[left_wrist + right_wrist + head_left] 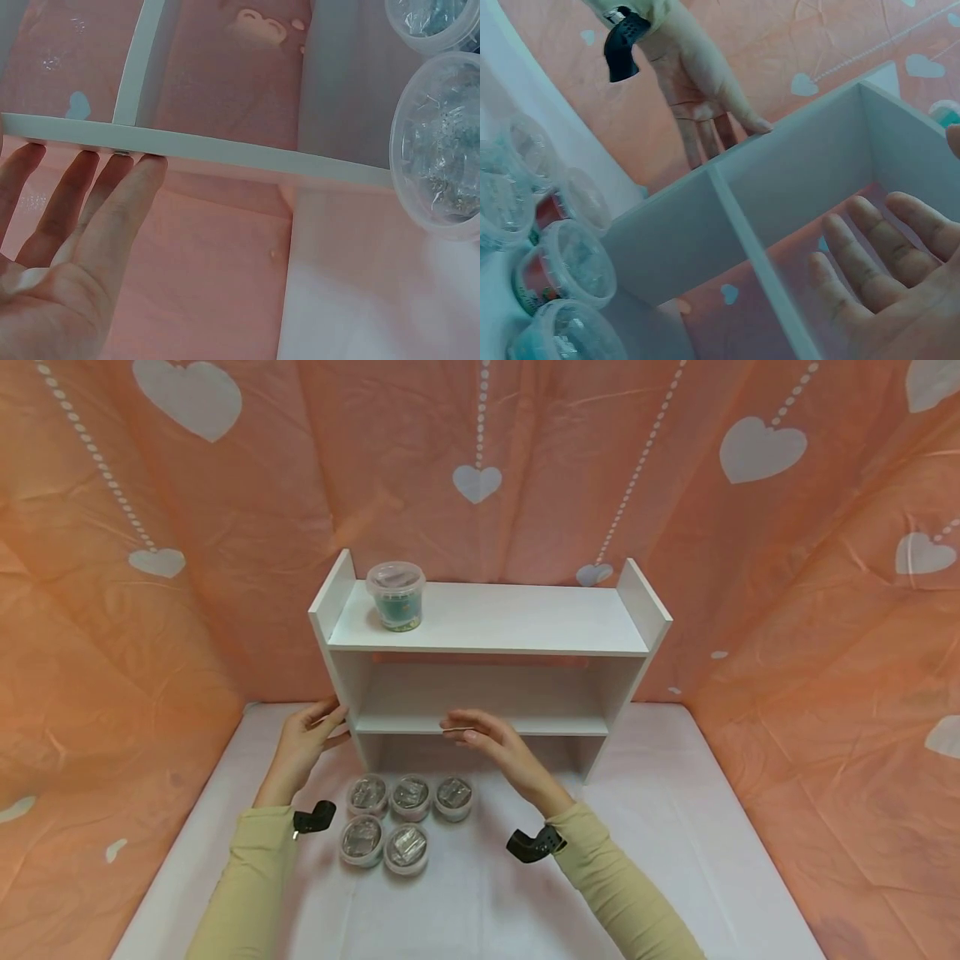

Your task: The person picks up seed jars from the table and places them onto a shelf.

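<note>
A white shelf unit [487, 692] with raised side panels stands against the back. My left hand [303, 745] touches its left side panel with fairly straight fingers; the left wrist view shows the fingertips [84, 161] along the panel's edge. In front of the middle board, my right hand [501, 752] is raised with spread, slightly bent fingers and an empty palm, as the right wrist view shows. One lidded clear plastic tub [396, 602] with teal and yellowish contents sits at the left of the top board.
Several more lidded tubs [406, 847] stand in two rows on the white-covered table [600, 893], between the forearms and in front of the shelf's left half. Orange sheeting with pale hearts [477, 483] hangs behind and at both sides.
</note>
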The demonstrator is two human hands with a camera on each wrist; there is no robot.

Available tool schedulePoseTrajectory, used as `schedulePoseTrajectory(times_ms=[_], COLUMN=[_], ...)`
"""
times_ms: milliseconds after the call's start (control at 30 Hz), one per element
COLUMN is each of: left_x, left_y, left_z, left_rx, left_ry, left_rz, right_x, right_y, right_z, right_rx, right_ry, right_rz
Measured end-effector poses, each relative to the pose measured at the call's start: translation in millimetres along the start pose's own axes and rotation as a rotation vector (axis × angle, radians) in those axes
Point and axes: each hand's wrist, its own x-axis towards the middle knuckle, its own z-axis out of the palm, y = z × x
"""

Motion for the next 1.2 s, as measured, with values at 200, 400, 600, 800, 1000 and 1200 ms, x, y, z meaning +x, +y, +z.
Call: schedulePoseTrajectory(times_ms=[200,400,600,800,1000,1200], left_x=[-0.3,-0.6,-0.7,-1.3,-1.2,-1.2], left_y=[2.5,3.3,4.8,5.9,4.6,3.3], left_z=[1.3,1.3,1.8,2.5,2.2,1.6], left_rx=[0.007,0.007,0.015,0.02,0.015,0.018], left_ry=[0.008,0.013,0.006,0.003,0.008,0.011], left_rz=[-0.025,-0.03,-0.031,-0.038,-0.037,-0.041], right_x=[-5.8,-10.0,-14.2,-19.4,-24.6,-30.4], right_y=[9.8,17.4,28.4,38.4,46.2,52.6], right_z=[4.1,6.7,8.9,12.5,18.8,25.1], right_rx=[-0.02,-0.023,0.018,-0.008,0.007,0.023], right_ry=[-0.023,-0.048,-0.045,-0.042,-0.064,-0.084], right_rz=[0.031,0.025,0.059,0.128,0.163,0.195])
